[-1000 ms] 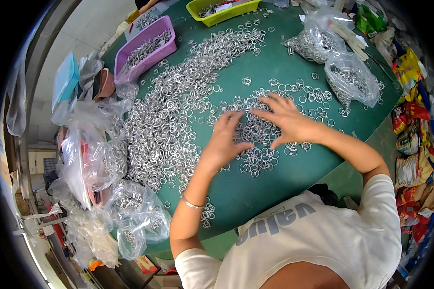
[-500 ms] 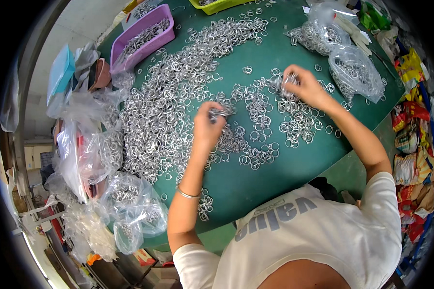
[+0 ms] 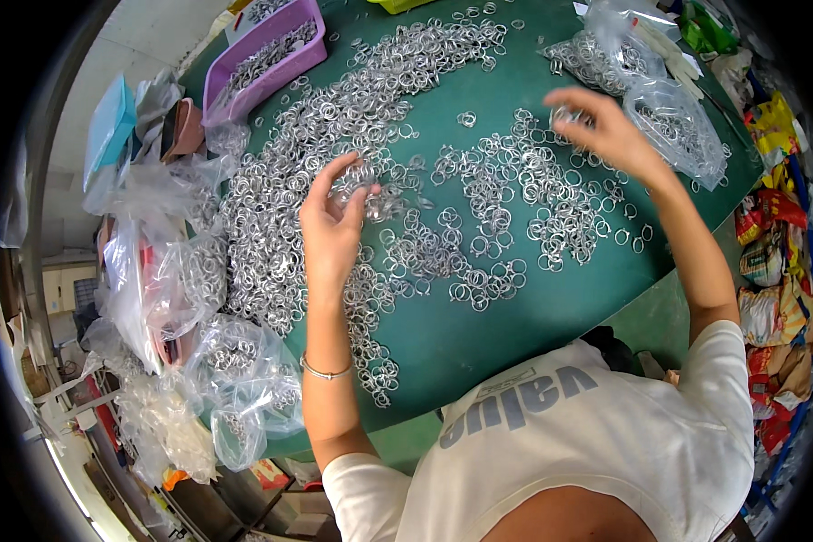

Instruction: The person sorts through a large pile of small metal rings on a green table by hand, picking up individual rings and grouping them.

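Green counter (image 3: 515, 316) carries scattered metal rings (image 3: 479, 194) between and beneath both hands. Left hand (image 3: 332, 221) pinches a few rings; right hand (image 3: 605, 126) grips a small bunch beside a clear bag (image 3: 682, 131).

We are seeing clear plastic bags of metal rings (image 3: 677, 122) lying at the far right of the green table (image 3: 515, 325), one just beside our right hand (image 3: 605, 126). More clear bags (image 3: 235, 361) are crowding the near left edge, some holding rings. Colourful yellow and red packets (image 3: 777, 262) are piling up along the right, off the table. A green packet (image 3: 700, 27) is sitting at the far right corner.
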{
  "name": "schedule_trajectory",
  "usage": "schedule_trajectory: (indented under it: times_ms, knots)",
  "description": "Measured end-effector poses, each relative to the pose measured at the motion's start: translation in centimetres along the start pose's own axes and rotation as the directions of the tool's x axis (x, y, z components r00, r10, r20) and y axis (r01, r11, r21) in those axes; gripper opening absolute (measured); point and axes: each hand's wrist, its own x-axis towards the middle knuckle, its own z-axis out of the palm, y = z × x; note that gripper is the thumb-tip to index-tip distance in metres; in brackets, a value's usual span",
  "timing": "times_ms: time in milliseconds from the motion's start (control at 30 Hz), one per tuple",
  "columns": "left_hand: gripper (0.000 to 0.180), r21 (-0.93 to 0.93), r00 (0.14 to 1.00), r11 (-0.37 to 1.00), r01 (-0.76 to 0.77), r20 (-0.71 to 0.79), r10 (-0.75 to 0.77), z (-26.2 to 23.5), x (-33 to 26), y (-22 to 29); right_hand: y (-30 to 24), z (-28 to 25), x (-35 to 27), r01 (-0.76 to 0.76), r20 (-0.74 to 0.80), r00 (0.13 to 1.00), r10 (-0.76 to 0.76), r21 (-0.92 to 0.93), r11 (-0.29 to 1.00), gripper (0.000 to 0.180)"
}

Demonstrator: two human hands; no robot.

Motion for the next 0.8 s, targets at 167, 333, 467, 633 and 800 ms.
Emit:
schedule_trajectory:
  times_ms: [167,333,467,633,800]
  knots:
    - [0.058,0.28,0.971,0.952,-0.124,0.23,0.059,1.9,-1.9,-0.4,-4.0,7.3,-4.1,0.299,0.273,0.944,-0.184,-0.476,0.827,0.082]
    - [0.07,0.701,0.887,0.569,-0.429,0.448,0.117,4.3,-6.2,-2.9,-2.7,10.1,-4.7,0.452,0.349,0.886,-0.304,-0.511,0.731,0.061]
    - [0.059,0.649,0.833,0.557,-0.519,0.53,0.158,3.6,-6.1,-4.1,-0.7,9.7,-4.6,0.512,0.268,0.858,-0.437,-0.393,0.764,0.022]
    - [0.036,0.546,0.775,0.584,-0.601,0.577,0.257,2.6,-5.5,-4.5,1.1,9.2,-3.8,0.387,0.039,0.916,-0.399,-0.35,0.853,0.021]
    - [0.031,0.525,0.781,0.588,-0.615,0.506,0.366,2.4,-4.9,-6.9,-1.4,5.2,-1.8,-0.293,0.124,0.949,0.29,0.689,0.663,0.021]
